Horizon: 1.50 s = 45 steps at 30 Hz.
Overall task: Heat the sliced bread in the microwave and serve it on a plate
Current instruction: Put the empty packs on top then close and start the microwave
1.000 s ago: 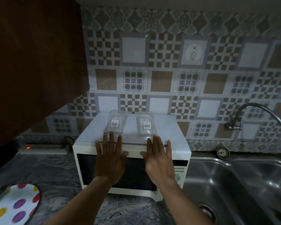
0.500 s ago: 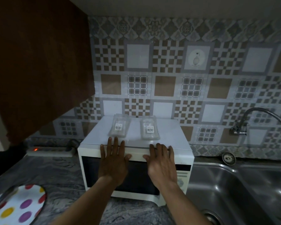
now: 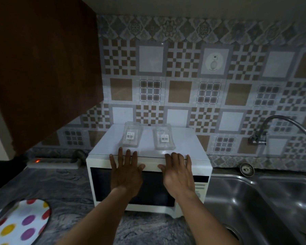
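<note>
Grey marbled countertop (image 3: 64,188), dim kitchen, patterned tile backsplash (image 3: 184,85) in brown, grey and white squares behind. Dark wooden cabinet (image 3: 39,68) hangs upper left.

Item: white microwave (image 3: 198,165), centre of the counter, door shut, dark window facing the person. On its top, two clear plastic containers (image 3: 131,137) with barcode labels, side by side, near the back edge; contents cannot be made out, so whether these hold the sliced bread cannot be told.

Item: left hand (image 3: 125,174), flat, fingers spread, palm against the upper door, fingertips reaching over the front top edge. Holds nothing.

Item: right hand (image 3: 178,175), likewise flat and spread, just beside the left, fingertips at the same edge. Holds nothing.

Item: plate (image 3: 19,225), white with coloured polka dots, lower left on the counter, well apart from the microwave.

Item: power strip (image 3: 53,162) with a red light, against the wall left of the microwave.

Item: steel sink (image 3: 254,200), right, touching the counter edge; curved faucet (image 3: 279,128) above it.
</note>
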{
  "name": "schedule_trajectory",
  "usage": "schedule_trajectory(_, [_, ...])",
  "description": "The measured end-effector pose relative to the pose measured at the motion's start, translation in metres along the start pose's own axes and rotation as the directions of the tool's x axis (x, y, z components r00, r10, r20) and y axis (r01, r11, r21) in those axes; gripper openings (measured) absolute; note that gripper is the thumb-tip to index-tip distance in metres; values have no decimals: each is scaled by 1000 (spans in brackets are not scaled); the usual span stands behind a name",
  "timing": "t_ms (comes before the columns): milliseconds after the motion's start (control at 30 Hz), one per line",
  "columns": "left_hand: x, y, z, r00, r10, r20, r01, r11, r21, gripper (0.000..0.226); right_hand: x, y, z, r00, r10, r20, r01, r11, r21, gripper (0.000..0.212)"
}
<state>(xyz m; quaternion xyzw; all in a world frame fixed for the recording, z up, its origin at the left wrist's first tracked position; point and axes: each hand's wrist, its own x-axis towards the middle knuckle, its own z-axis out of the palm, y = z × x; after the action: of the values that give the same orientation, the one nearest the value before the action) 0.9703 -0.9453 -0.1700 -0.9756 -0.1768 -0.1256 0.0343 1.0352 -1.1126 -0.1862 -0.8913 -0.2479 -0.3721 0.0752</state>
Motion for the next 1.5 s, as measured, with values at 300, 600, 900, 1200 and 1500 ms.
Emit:
schedule_trajectory(300, [-1, 3, 4, 1000, -28, -10, 28, 1000, 0, 62, -12, -5, 7, 995, 28, 94, -28, 1000, 5, 53])
schedule_trajectory(600, [-59, 22, 44, 965, 61, -255, -124, 963, -238, 70, -47, -6, -22, 942, 146, 302, -185, 978, 102, 71])
schedule_trajectory(900, [-141, 59, 132, 982, 148, 121, -99, 935, -341, 65, -114, 13, -18, 801, 513, 309, -594, 748, 296, 79])
schedule_trajectory(1200, [-162, 79, 182, 944, 68, 322, 10, 972, -237, 60, -123, 57, 12, 588, 652, 478, -809, 467, 358, 66])
schedule_trajectory(1500, [-165, 82, 190, 963, 31, 269, 36, 970, -241, 62, -125, 69, 49, 673, 639, 374, -733, 509, 451, 30])
